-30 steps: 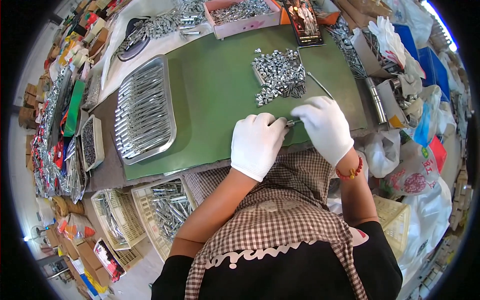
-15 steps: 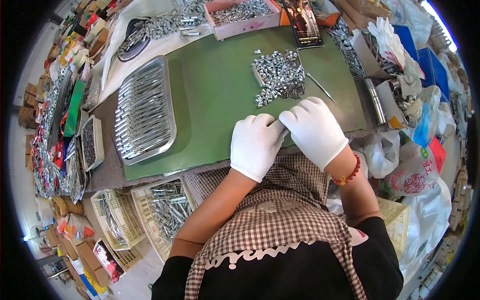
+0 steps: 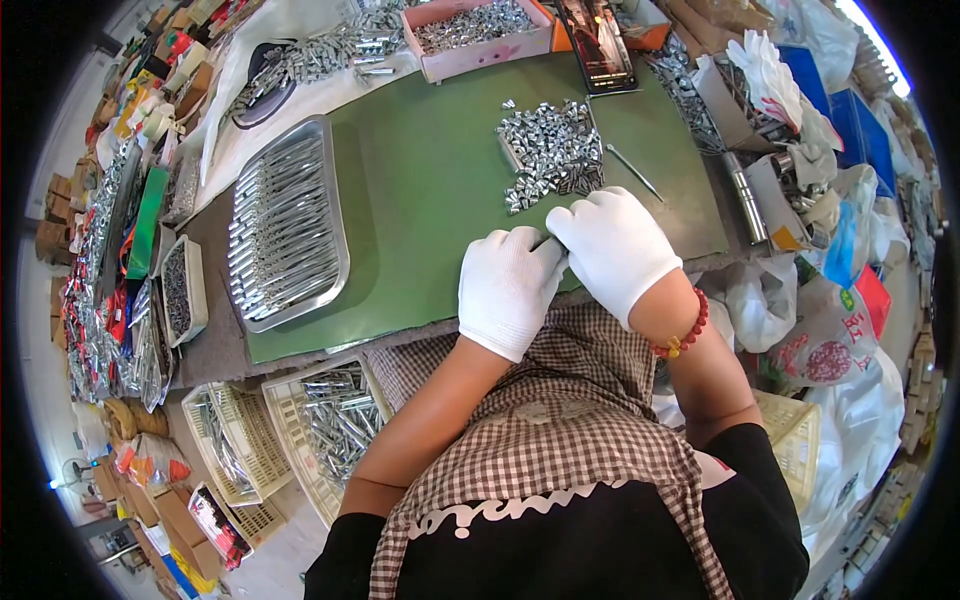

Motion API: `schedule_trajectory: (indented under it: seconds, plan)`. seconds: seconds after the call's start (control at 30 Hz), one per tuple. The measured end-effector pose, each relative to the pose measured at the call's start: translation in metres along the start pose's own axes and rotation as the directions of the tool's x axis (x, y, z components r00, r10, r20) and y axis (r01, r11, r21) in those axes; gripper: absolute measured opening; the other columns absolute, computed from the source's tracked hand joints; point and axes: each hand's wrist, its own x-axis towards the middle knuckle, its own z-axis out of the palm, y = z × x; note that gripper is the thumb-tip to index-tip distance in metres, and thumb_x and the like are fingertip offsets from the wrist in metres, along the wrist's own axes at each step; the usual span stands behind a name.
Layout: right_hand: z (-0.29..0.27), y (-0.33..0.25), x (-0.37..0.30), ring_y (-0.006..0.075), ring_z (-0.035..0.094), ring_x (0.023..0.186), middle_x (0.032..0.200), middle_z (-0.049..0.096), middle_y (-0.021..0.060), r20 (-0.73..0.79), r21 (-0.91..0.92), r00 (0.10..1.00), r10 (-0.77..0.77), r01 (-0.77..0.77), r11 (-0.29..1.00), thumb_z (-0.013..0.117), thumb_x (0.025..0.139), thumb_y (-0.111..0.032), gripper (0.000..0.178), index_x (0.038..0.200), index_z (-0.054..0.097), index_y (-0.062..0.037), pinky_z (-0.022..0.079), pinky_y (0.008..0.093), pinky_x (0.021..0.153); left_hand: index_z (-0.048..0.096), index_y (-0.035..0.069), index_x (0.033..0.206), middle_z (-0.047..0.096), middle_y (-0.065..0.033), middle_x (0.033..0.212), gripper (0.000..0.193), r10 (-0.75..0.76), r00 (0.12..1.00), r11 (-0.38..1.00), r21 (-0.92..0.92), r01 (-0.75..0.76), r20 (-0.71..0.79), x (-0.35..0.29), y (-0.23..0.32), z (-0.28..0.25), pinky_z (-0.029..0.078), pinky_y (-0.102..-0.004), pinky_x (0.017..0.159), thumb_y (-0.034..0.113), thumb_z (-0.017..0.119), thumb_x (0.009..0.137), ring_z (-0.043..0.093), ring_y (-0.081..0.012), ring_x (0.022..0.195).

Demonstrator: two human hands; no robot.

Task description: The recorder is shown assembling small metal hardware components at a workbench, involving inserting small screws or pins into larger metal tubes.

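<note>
While both hands work close together at the near edge of the green mat (image 3: 420, 140), the left hand (image 3: 509, 290) has its fingers bent inward and the right hand (image 3: 615, 245) curls down toward it, fingertips meeting. Neither is spread. Looks like a pinch at the joint, but gloves cover it; can't tell what's gripped or how firmly. Both wear white knit gloves; red bead bracelet (image 3: 699, 318) on the right wrist. Just beyond the fingers: pile of small metal pieces (image 3: 548, 150), loose on the mat, nearest loose parts to the hands. 1 thin metal rod (image 3: 635, 173) lies slantwise to the right of the pile, apart from the right hand. Left side of the mat: steel tray (image 3: 342, 250), filled with slim metal rods (image 3: 285, 220) in stacked rows. Left of that, small pale bin (image 3: 197, 300) holding dark bits. Far edge: pink box (image 3: 485, 57) full of small metal parts, dark picture-printed case (image 3: 597, 50) to its right. Right edge: shiny metal cylinder (image 3: 745, 200) lying lengthwise. Below the table edge, left of the checked apron (image 3: 550, 430): cream basket (image 3: 285, 430) of metal parts.
</note>
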Motion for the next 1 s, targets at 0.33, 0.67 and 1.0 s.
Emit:
schedule_trajectory:
  seconds: [0.33, 0.67, 1.0]
  plan:
    - [0.011, 0.020, -0.035, 0.0310, 0.062, 0.080, 0.085, 0.064, 0.0087, -0.521, 0.223, 0.829, 0.203, -0.097, 0.970, 0.067, 0.072, -0.006, 0.023, 0.094, 0.060, -0.0060, 0.050, 0.0423, 0.077, 0.069, 0.011, 0.085, 0.060, -0.0046, 0.077, 0.010, -0.002, 0.994, 0.998, -0.059, -0.004, -0.105, -0.003, -0.002, 0.002, 0.045, -0.0416, 0.064, 0.018, 0.071, 0.077, 0.058, -0.0276, 0.071]
    - [0.036, 0.134, -0.086, 0.0346, 0.063, 0.098, 0.109, 0.064, 0.0183, -0.264, 0.070, 0.590, 0.763, -0.778, 0.625, 0.066, 0.087, -0.024, 0.050, 0.135, 0.054, -0.0136, 0.050, 0.0438, 0.083, 0.070, 0.012, 0.085, 0.060, -0.0038, 0.078, 0.010, -0.029, 0.995, 0.996, -0.082, 0.020, -0.099, -0.002, 0.001, 0.002, 0.046, -0.0405, 0.066, 0.020, 0.071, 0.078, 0.059, -0.0264, 0.073]
    - [0.017, -0.020, -0.073, 0.0291, 0.062, 0.062, 0.078, 0.060, 0.0098, -0.176, 0.214, 0.892, 0.416, -0.378, 0.901, 0.079, 0.074, -0.018, 0.066, 0.136, 0.056, -0.0198, 0.051, 0.0379, 0.057, 0.069, 0.011, 0.085, 0.061, -0.0040, 0.078, 0.011, -0.007, 0.995, 0.997, -0.078, -0.001, -0.098, -0.004, -0.001, -0.001, 0.046, -0.0405, 0.066, 0.019, 0.072, 0.077, 0.060, -0.0268, 0.073]
